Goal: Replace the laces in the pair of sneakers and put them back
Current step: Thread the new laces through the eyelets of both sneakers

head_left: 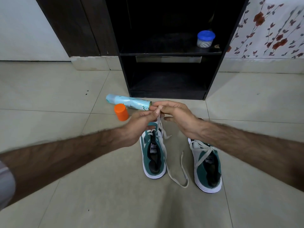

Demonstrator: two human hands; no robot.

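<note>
Lace (158,120) rose taut from the left sneaker (153,152) at frame centre, its end pinched between both hands — left hand (139,125) and right hand (178,116) met above the toe, likely to guide the tip. Right sneaker (206,163) stood lower right, laced. Spray can (128,104) and orange cap (121,112) lay behind; black shelf (169,53) above.

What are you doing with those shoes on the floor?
A person is lacing a pair of green sneakers. Both hands, left and right, pinch the white lace above the left sneaker, which is only partly laced. The right sneaker already has its lace tied. Both sneakers stand on the floor before a black shelf.
</note>
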